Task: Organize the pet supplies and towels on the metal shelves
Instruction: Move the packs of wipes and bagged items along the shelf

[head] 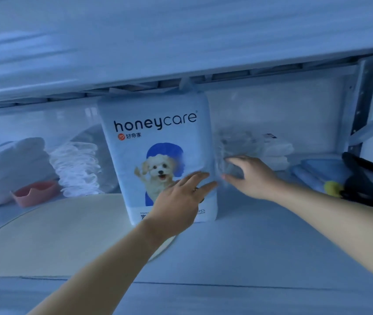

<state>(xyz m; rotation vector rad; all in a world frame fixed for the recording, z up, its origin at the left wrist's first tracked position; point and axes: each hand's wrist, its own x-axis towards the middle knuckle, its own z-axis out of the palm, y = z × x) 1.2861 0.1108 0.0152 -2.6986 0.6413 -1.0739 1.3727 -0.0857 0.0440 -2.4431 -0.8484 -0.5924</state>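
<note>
The honeycare pack (158, 155) stands upright on the shelf (249, 246), the left hand (176, 208) flat against its front, fingers spread, gripping nothing. The right hand (249, 176) curls loosely around a clear plastic bag (238, 151) just beyond its fingertips. One careless nudge could topple the pack.

Both forearms are bare, sleeveless; the left hand (176, 201) wears a ring.

Bare shelf (260, 242) lies open in front. The upright honeycare pack (158, 142) nearly reaches the upper shelf (181, 42). Folded towels (10, 169) and a pink bowl (36, 193) crowd the left; a clear bag (238, 144) and black strap (367, 178) block the right.
</note>
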